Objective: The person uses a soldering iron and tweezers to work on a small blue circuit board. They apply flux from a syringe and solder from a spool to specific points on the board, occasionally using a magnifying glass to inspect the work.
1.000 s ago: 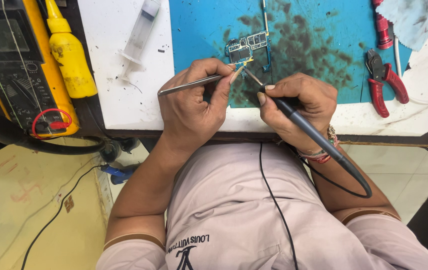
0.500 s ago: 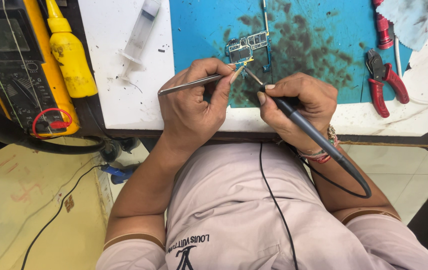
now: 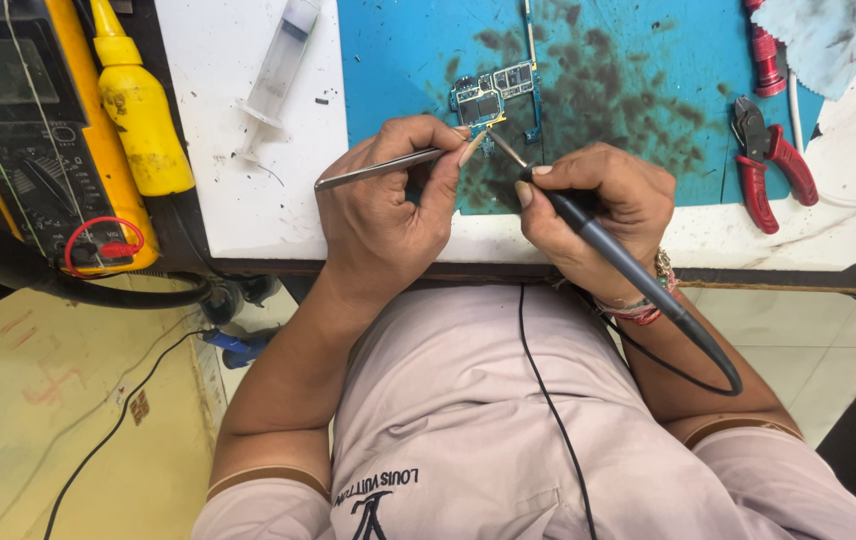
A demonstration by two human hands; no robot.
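Bright, even light; sharp focus throughout, soft shadows, slight wide-angle stretch at edges

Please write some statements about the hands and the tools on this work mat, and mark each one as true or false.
1. The left hand holds metal tweezers. True.
2. The right hand holds a screwdriver. False: it holds a soldering iron with a dark cable.
3. The circuit board lies on the blue mat. True.
4. The red pliers lie left of the board. False: they lie to its right, on the mat's edge.
5. The syringe lies on the white table beside the mat. True.
6. The yellow bottle lies on the mat. False: it is off the mat, beside the multimeter.
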